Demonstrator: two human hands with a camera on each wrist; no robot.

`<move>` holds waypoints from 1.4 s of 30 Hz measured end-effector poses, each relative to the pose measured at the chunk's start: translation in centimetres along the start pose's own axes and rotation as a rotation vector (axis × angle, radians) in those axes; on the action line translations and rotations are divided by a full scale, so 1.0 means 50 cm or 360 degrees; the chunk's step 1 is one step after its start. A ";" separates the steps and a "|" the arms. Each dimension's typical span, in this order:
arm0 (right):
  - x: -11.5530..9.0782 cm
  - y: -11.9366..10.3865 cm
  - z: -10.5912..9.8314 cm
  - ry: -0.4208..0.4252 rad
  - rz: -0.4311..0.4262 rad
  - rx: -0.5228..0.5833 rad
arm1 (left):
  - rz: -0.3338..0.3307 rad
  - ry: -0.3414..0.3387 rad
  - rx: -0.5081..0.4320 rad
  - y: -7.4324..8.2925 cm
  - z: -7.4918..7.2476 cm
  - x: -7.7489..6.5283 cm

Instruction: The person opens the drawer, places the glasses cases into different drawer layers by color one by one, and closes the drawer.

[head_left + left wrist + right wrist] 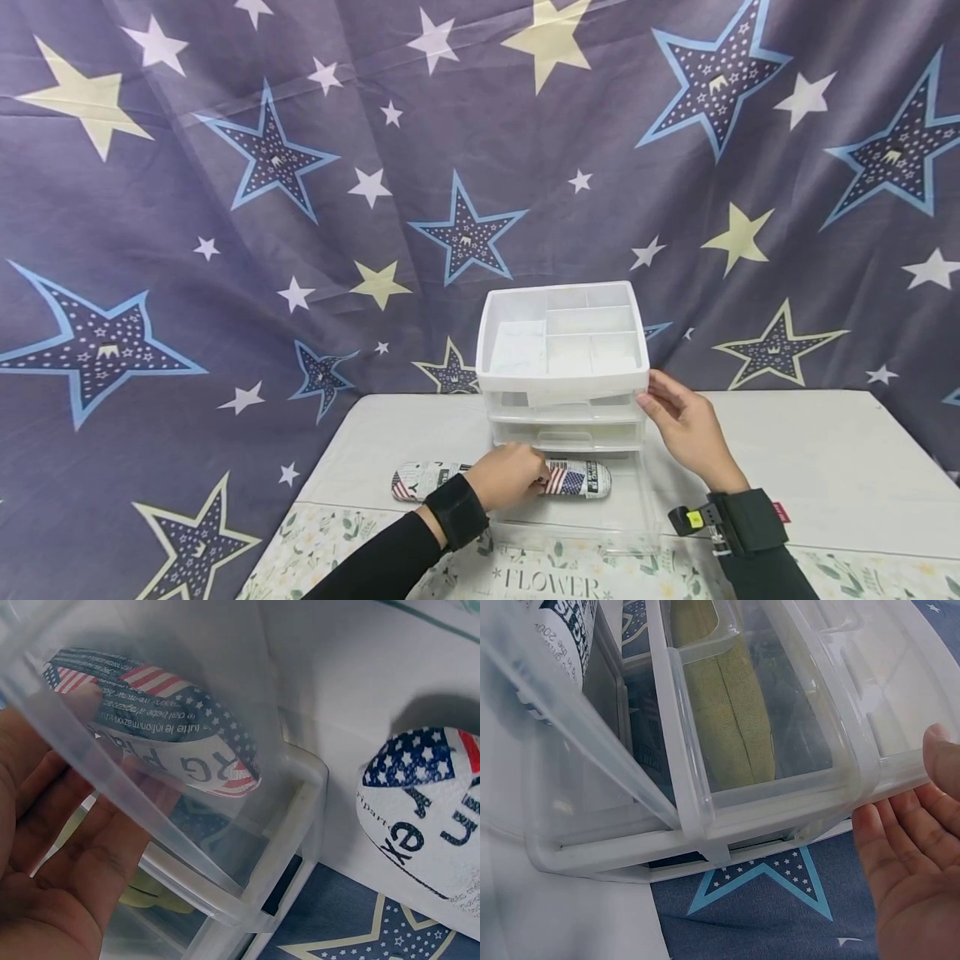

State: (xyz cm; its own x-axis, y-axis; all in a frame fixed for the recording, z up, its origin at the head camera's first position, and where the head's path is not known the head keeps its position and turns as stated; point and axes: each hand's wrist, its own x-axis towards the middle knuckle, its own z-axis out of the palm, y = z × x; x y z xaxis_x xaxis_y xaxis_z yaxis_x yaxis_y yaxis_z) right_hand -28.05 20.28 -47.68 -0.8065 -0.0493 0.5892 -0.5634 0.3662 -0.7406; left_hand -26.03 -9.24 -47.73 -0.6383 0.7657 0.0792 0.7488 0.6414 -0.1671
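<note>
A white drawer unit stands on the table, its clear bottom drawer pulled out. My left hand reaches into that drawer and holds a glasses case with a newspaper-and-flag print, thumb on its upper side and fingers below. A second printed glasses case lies on the table outside the drawer, left of the unit. My right hand grips the unit's right side just below the top tray, thumb above and fingers under the edge in the right wrist view.
The top tray is divided into several compartments. Inside a closed drawer above lies a yellow-green case-like object. A floral cloth covers the table's front part, and a starry curtain hangs behind the table.
</note>
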 end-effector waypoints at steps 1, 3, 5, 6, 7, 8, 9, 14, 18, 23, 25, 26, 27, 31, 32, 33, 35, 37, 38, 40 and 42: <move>0.000 -0.001 0.000 -0.0004 0.0000 0.0001 | -0.0004 0.0007 0.0006 -0.001 0.000 0.001; 0.000 -0.002 0.000 -0.0009 -0.0003 0.0002 | -0.0011 0.0022 0.0016 -0.003 0.000 0.004; 0.000 -0.002 0.000 -0.0013 -0.0005 0.0004 | -0.0021 0.0037 0.0026 -0.004 0.000 0.006; 0.000 -0.002 0.000 -0.0013 -0.0007 0.0005 | -0.0027 0.0046 0.0026 -0.005 0.000 0.007; 0.000 -0.002 0.001 -0.0014 -0.0007 0.0005 | -0.0034 0.0055 0.0029 -0.006 0.001 0.009; 0.001 -0.002 0.001 -0.0014 -0.0008 0.0005 | -0.0040 0.0060 0.0038 -0.007 0.002 0.009; 0.001 -0.002 0.001 -0.0017 -0.0009 0.0006 | -0.0046 0.0063 0.0045 -0.007 0.003 0.010; 0.002 -0.002 0.001 -0.0021 -0.0011 0.0007 | -0.0054 0.0072 0.0096 -0.007 0.006 0.011; 0.002 -0.002 0.001 -0.0009 -0.0008 0.0001 | -0.0059 0.0077 0.0119 -0.007 0.009 0.012; 0.001 0.000 0.002 -0.0003 -0.0003 -0.0006 | -0.0047 0.0094 0.0131 -0.008 0.015 0.011; 0.001 0.000 0.002 -0.0005 0.0001 -0.0005 | -0.0036 0.0088 0.0118 -0.010 0.016 0.009; 0.001 0.001 0.002 -0.0005 0.0002 -0.0003 | -0.0032 0.0079 0.0109 -0.011 0.016 0.006; 0.000 0.001 0.002 -0.0005 0.0003 -0.0002 | -0.0031 0.0066 0.0096 -0.012 0.015 0.004; 0.000 0.000 0.000 0.0000 0.0003 -0.0004 | -0.0059 0.0027 0.0030 -0.021 0.008 -0.012; -0.001 -0.001 0.000 0.0002 0.0001 -0.0006 | -0.0068 0.0028 0.0007 -0.024 0.005 -0.018; -0.001 -0.001 0.000 0.0003 -0.0003 -0.0002 | -0.0071 0.0035 -0.0012 -0.028 0.002 -0.024; 0.000 -0.002 0.000 0.0003 -0.0006 0.0006 | -0.0065 0.0069 -0.0051 -0.035 -0.006 -0.038; 0.000 -0.003 0.000 0.0002 -0.0009 0.0004 | -0.0037 0.0107 -0.0065 -0.046 -0.012 -0.052; 0.000 -0.003 0.000 0.0002 -0.0010 0.0003 | -0.0021 0.0123 -0.0062 -0.052 -0.015 -0.060; 0.000 -0.004 0.000 0.0001 -0.0010 0.0001 | 0.0006 0.0144 -0.0059 -0.065 -0.023 -0.076; 0.000 -0.003 -0.001 0.0002 -0.0008 -0.0008 | 0.0011 0.0139 -0.0076 -0.081 -0.026 -0.090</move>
State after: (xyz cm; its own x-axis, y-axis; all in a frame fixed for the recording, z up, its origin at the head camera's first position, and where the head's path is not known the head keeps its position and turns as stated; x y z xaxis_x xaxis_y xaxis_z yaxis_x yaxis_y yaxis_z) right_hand -27.95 20.28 -47.55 -0.8033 -0.0502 0.5934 -0.5667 0.3705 -0.7359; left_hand -25.95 -15.24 -46.12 -0.6166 0.7700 0.1640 0.7621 0.6360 -0.1211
